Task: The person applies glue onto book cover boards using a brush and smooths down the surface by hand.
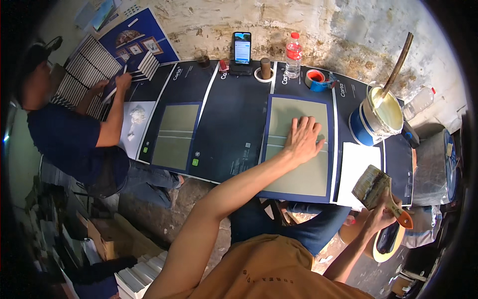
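Note:
My left hand [302,137] lies with fingers spread on a grey-beige cover board [296,172] edged in dark blue, near its middle by a pale strip running across. My right hand [382,214] grips the handle of a wide flat brush [372,185], whose stained bristles point up and left over a white sheet [353,158]. That sheet lies just right of the board. A similar cover board [172,149] rests farther left. Behind the sheet stands a blue-and-white bucket [366,122] of cream-coloured paste, with a stick [398,62] leaning in it.
At left, a co-worker [74,129] handles striped and blue sheets. Along the wall stand a phone [242,50], a red-capped bottle [294,56], tape rolls [314,78] and a glass [202,59]. A clear bottle [420,102] leans beyond the bucket. An open carton [119,239] sits lower left.

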`<state>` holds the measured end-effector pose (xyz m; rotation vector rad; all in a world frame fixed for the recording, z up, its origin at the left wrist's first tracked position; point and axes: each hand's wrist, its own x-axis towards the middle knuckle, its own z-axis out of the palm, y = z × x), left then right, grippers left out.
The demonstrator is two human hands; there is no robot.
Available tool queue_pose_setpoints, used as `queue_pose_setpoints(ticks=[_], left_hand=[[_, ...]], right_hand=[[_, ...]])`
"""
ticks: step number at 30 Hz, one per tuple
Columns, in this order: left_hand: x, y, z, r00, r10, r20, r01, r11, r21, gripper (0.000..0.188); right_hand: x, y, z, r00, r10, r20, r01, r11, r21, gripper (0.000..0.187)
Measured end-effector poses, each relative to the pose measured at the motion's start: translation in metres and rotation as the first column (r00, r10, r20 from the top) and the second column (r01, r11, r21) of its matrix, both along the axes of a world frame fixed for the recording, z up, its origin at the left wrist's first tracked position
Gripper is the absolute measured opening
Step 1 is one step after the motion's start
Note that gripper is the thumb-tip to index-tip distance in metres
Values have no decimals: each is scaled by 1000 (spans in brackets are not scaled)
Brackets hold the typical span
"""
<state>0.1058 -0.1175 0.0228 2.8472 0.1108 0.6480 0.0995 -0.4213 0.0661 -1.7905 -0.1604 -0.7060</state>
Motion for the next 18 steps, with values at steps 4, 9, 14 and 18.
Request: queue_pose_setpoints(ticks=[4,9,14,18], left_hand=[[-3,2,-8,994,-94,47,94,996,6,52],[-6,2,-8,998,-38,43,44,988,-147,68],[-3,8,-11,995,54,88,-39,985,-165,64],[23,10,29,979,139,-151,-176,948,-267,56]], right_hand=[[1,5,1,999,-5,47,6,1000,-17,23],[-1,1,7,995,26,96,-27,1000,10,21],[8,-16,11,987,-60,148,79,989,-123,18],[13,-21,22,987,-76,140,94,987,-127,21]])
